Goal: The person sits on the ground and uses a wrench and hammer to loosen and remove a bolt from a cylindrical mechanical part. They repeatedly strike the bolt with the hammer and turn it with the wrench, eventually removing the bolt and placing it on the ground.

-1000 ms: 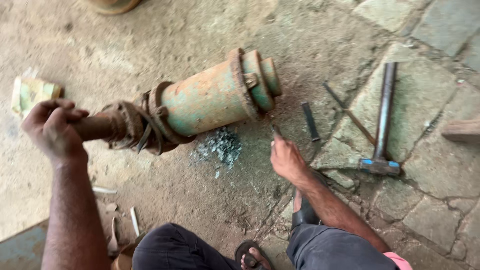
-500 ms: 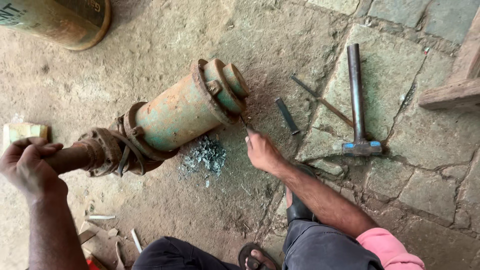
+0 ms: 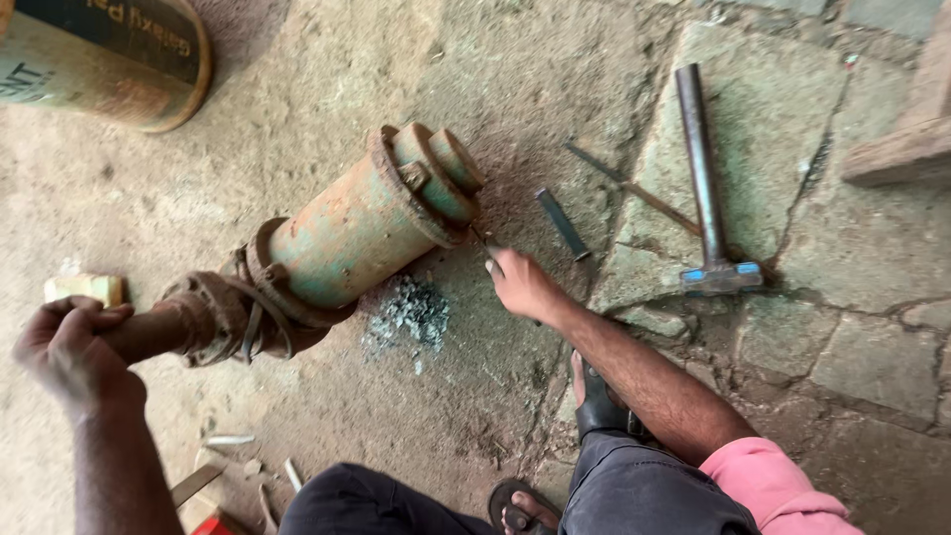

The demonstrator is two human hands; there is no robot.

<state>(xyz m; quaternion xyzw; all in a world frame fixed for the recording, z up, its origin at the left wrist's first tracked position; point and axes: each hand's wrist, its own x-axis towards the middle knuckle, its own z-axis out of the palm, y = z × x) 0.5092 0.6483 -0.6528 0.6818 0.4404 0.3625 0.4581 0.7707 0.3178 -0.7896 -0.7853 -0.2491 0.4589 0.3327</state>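
- Head view: long rusty, green-painted cylindrical metal casing (image 3: 362,223) lying on its side on the dusty concrete floor (image 3: 297,89), flanged end up-right, narrow brown shaft end down-left.
- Left hand (image 3: 67,352) wrapped around the shaft end; fingers (image 3: 84,315) fully curled over it, apparently to steady the casing against rolling.
- Right hand (image 3: 522,282) at the flanged end, just below the rim; fingers closed on a thin dark tool (image 3: 482,241), tip touching or nearly touching the flange. Kind of tool not discernible.
- Small heap of grey-green flakes (image 3: 408,315) on the floor directly under the casing's body, near the flanged end, consistent with scraped paint or scale.
- Steel hammer with long metal handle (image 3: 705,188) laid on the stone paving (image 3: 872,357), head nearest the body; short dark chisel-like bar (image 3: 562,224) and thin rod (image 3: 629,188) between hammer and casing, all within the right hand's reach.
- Yellow-and-dark cylindrical drum (image 3: 104,59) at top left, on its side, printed dark band around its body.
- Pale yellow block (image 3: 84,288) just beside the left hand.
- Wooden piece (image 3: 906,129) at right edge.
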